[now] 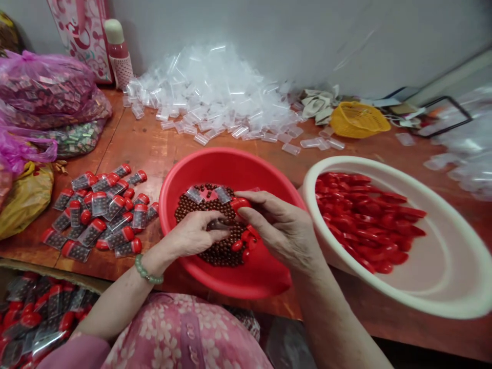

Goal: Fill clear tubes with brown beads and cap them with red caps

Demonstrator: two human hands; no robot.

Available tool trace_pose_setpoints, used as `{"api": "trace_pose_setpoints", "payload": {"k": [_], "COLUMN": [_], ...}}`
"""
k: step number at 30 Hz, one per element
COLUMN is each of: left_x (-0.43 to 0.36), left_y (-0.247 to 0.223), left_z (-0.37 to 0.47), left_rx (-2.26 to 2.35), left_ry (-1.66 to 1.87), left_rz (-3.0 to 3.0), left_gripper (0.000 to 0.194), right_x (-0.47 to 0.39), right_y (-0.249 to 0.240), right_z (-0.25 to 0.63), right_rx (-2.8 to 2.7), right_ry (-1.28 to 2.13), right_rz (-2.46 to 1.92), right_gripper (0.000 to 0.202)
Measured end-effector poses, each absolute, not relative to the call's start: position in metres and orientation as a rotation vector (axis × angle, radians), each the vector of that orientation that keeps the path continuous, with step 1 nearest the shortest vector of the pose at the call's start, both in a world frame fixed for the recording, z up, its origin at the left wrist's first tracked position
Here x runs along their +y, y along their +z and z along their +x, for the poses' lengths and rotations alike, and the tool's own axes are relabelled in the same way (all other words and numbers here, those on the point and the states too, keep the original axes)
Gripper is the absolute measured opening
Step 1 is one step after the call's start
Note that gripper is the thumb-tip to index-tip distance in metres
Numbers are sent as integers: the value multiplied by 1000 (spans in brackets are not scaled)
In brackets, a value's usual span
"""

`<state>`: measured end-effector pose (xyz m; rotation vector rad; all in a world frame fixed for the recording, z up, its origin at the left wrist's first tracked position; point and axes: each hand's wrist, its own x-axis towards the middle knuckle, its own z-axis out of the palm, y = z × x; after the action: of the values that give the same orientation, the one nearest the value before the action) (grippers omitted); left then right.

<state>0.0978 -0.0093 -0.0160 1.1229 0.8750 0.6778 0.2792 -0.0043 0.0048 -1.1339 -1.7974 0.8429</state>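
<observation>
Your right hand was pinching a red cap between thumb and fingers, above the beads in the red tub. Your left hand was just beside it, fingers bent inward; whatever lay between those fingertips was hidden, so I could not tell if they gripped anything, nor whether your hands touched. Your fingers and palms covered part of the beads, and your right hand partly hid the loose caps beneath it.

Two clear tubes lay on the beads just beyond your fingers. To the right of your right hand, a white tub held more caps, too jumbled to separate. Left of your left hand lay filled tubes; nearer your left elbow, a box of them was cut off by the frame, as were the bags farther out. Beyond both hands rose a blurry heap of clear tubes, with a yellow basket to its right.
</observation>
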Motion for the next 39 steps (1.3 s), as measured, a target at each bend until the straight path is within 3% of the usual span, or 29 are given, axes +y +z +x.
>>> {"api": "trace_pose_setpoints", "payload": {"k": [12,26,39], "left_x": [-8,-7,-8], "left_y": [-10,-10,-18], "left_z": [87,90,91], "left_rx": [672,720,664], "left_ry": [570,627,650], "left_rz": [953,928,847], "left_gripper": [36,23,31], "right_x": [-5,-2,-2], "right_y": [7,32,12], "right_z": [278,294,253], "right_rx": [-1844,-2276,-1886], "right_ry": [800,611,670], "right_rz": [-1051,-1056,-1103], "right_gripper": [27,27,21]}}
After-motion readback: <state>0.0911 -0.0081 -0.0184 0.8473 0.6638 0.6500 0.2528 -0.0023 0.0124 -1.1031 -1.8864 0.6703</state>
